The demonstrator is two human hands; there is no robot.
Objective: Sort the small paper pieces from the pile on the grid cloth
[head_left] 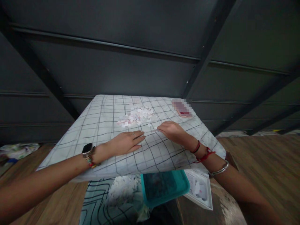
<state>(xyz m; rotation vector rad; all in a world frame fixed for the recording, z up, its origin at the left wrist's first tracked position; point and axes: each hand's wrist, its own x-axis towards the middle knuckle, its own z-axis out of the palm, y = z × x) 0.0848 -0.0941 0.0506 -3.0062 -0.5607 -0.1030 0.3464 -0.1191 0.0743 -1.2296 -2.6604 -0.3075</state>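
Observation:
My left hand lies palm down on a white checked cloth, fingers stretched out and thumb a little apart, holding nothing that I can see. To its right, my right hand rests on the cloth with its fingers curled and tips pressed together. Whatever those fingertips may hold is hidden or too small to name. Just beyond both hands is a loose heap of small torn white paper scraps, with a few bits scattered at its near side.
A phone, partly blurred out, lies at the cloth's far right. Below the near edge are a teal plastic tub, a white box with white contents and a white shredded pile. A dark panelled wall stands behind.

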